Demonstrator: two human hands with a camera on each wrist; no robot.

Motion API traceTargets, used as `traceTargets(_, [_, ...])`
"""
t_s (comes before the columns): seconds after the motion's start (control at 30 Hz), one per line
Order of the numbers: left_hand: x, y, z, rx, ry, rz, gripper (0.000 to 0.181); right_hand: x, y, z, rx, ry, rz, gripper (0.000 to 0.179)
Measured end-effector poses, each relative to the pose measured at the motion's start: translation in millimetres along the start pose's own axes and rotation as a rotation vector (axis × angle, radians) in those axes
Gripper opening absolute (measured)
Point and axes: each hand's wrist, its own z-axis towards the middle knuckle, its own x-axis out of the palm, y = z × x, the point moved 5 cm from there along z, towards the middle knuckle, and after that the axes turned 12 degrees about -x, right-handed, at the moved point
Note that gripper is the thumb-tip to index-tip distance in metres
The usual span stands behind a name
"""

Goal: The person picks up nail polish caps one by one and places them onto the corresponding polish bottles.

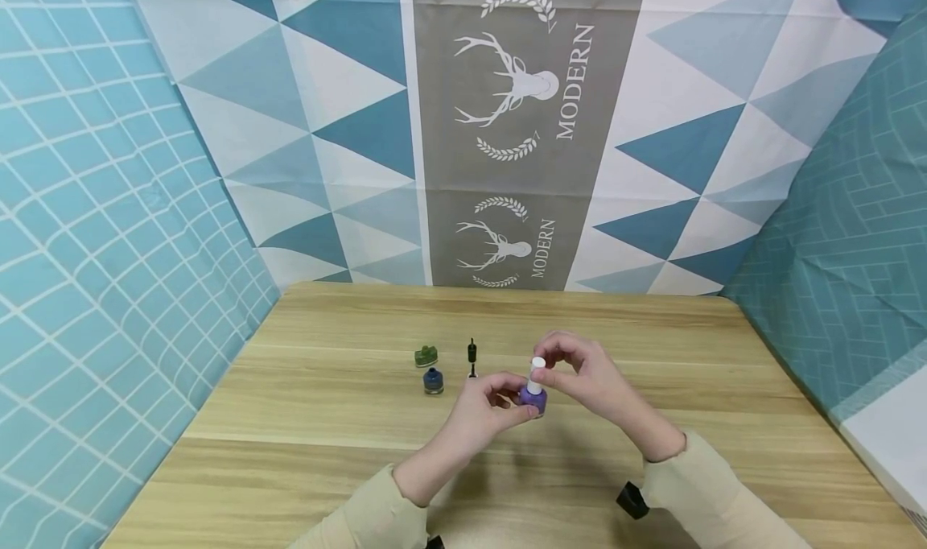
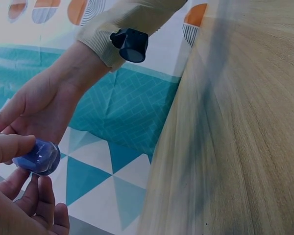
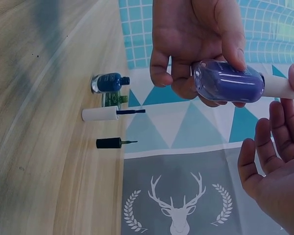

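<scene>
Probably glass, the purple bottle [image 1: 533,402], lower centre of the head view, should handle as light, stiff, slippery and breakable, best held round its body, where the left hand's [image 1: 481,412] fingers pinch; the right hand's [image 1: 585,376] pinch its white cap [image 3: 278,87]. The wall cloth [image 1: 445,138], upper centre, reads "MODERN".

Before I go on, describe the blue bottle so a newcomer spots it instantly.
On the wooden table, look left of the left hand. There the blue bottle stands just nearer the person than the green bottle. Its dark blue colour sets it apart from that green neighbour and the white-capped purple bottle in that hand.
</scene>
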Motion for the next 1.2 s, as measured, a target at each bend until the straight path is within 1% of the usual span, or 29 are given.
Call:
traceTargets(0.13, [0.3, -2.2, -0.8, -0.013, -0.007, 0.010, 0.024, 0.6, -0.4, -0.1, 0.012, -0.003, 0.000, 0.014])
traceTargets(0.27, [0.4, -9.7, -4.2, -0.017, -0.005, 0.018, 0.025, 1.1, 0.6, -0.1, 0.005, -0.002, 0.001, 0.016])
traceTargets(0.33, [0.7, -10.9, -4.6, -0.015, -0.002, 0.015, 0.025, 1.5, 1.5, 0.1, -0.001, 0.000, 0.003, 0.016])
traceTargets(0.47, [1.2, -4.6, -1.4, -0.010, -0.003, 0.025, 0.025, 2.7, 0.7, -0.6, -0.008, 0.016, 0.012, 0.016])
traceTargets(0.6, [1.0, 1.2, 1.1, 0.009, -0.006, 0.035, 0.025, 4.1, -0.3, -2.2, -0.031, 0.065, 0.009, 0.022])
traceTargets(0.73, [0.9, 1.4, 0.9, 0.036, -0.002, 0.037, 0.025, 4.2, 2.1, -3.3, -0.079, 0.121, 0.003, 0.029])
traceTargets(0.87, [1.1, 1.3, 1.2, 0.039, 0.000, 0.041, 0.023, 3.5, 4.5, -4.0, -0.087, 0.153, 0.049, 0.029])
traceTargets(1.0, [1.2, 1.5, 1.5, 0.030, 0.000, 0.042, 0.022, 2.8, 5.3, -4.5, -0.100, 0.164, 0.060, 0.027])
traceTargets(1.13, [1.2, 0.8, 0.6, 0.028, 0.001, 0.032, 0.023, 1.8, 5.5, -4.8, -0.106, 0.153, 0.032, 0.027])
traceTargets(1.2, [1.3, 1.2, 0.8, 0.019, 0.003, 0.029, 0.023, 1.2, 5.2, -4.7, -0.084, 0.141, 0.022, 0.026])
